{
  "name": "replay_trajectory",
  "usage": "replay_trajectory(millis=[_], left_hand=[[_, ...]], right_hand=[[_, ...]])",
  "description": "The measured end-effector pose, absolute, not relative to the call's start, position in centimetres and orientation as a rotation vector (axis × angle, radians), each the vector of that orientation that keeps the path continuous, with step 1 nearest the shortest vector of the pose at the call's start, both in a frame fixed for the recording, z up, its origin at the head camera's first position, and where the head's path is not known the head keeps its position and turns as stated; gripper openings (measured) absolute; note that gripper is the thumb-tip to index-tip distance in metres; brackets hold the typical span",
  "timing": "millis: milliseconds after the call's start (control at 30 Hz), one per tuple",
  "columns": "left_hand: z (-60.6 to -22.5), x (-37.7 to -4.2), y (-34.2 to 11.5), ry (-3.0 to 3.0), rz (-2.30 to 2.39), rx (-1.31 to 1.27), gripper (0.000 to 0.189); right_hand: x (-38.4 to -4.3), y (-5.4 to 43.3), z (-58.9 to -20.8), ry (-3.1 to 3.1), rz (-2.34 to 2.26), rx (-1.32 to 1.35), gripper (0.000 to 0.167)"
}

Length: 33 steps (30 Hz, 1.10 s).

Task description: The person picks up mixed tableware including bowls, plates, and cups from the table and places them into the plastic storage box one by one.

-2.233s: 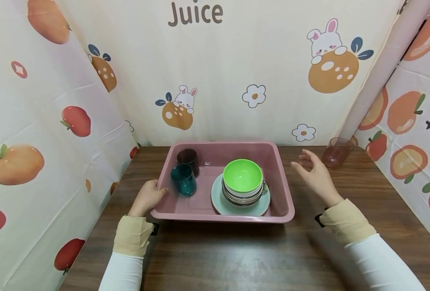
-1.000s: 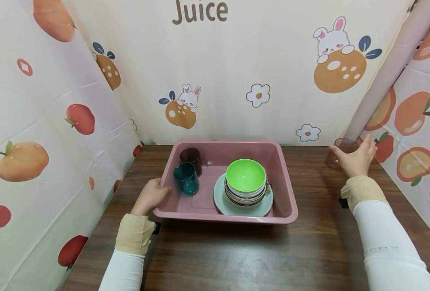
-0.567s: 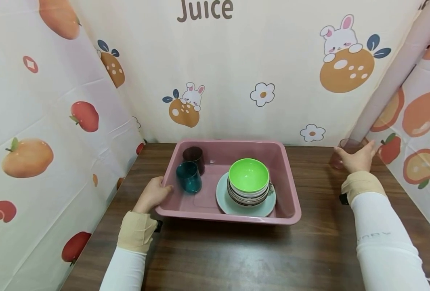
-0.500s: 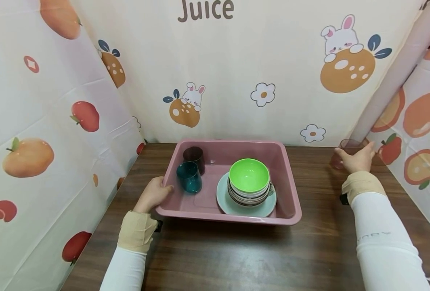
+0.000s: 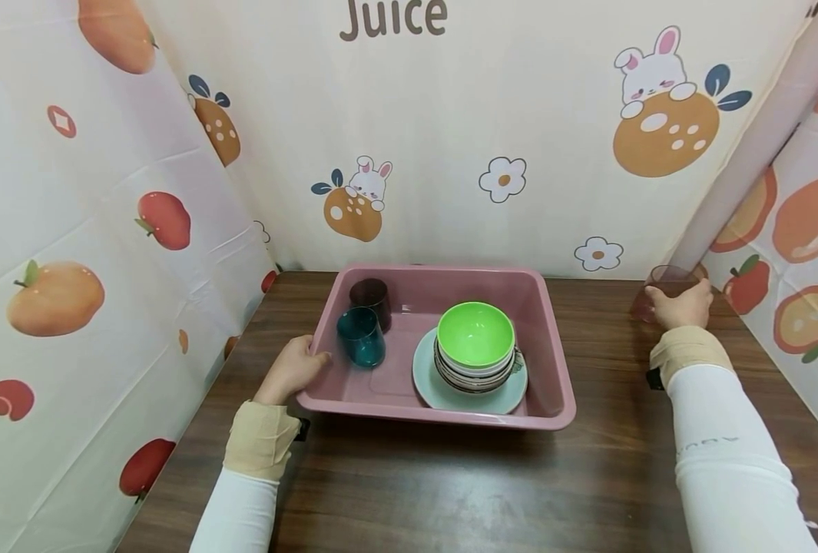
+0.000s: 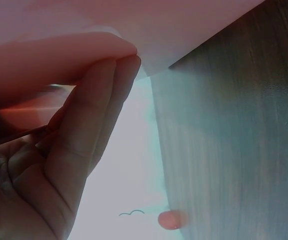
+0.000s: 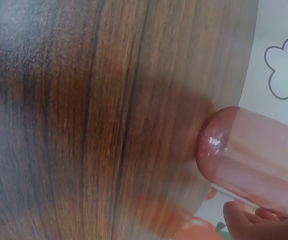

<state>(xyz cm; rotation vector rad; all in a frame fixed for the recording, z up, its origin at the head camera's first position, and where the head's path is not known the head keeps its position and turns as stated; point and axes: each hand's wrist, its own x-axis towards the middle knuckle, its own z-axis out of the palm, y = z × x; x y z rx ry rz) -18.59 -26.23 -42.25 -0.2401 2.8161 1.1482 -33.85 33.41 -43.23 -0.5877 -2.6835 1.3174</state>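
Note:
A pink plastic tub (image 5: 443,413) sits on the wooden table. My left hand (image 5: 289,374) grips its left rim near the front corner, thumb inside and fingers outside; the left wrist view shows those fingers (image 6: 86,110) close up against the tub wall. At the table's back right, my right hand (image 5: 683,307) holds a clear pink cup (image 5: 644,306) from the near side, and part of the cup is hidden behind it. In the right wrist view the cup (image 7: 254,155) stands upright on the table, with some fingertips (image 7: 234,215) beside it.
Inside the tub, a teal cup (image 5: 362,338) and a dark brown cup (image 5: 374,299) stand at the left. A pale blue plate (image 5: 425,380) bears a stack of bowls topped by a green bowl (image 5: 476,334). Printed cloth (image 5: 443,100) hangs behind and at both sides.
My right hand has moved right from beside the tub to the pink cup, and its fingers have closed in around it. The left hand keeps its grip; the view has shifted slightly.

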Motion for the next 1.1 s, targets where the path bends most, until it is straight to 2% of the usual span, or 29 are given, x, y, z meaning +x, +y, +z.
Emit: replay_trajectory(millis=[533, 1100], left_hand=[[-42.2, -18.6, -26.1, 2.816, 1.157, -0.229, 0.028], [-42.3, -18.6, -26.2, 2.807, 1.161, -0.240, 0.030]], right_hand=[[-33.1, 32.9, -43.6, -2.580, 1.436, -0.566, 0.090], [-32.6, 31.7, -41.2, -2.550, 1.445, -0.352, 0.097]])
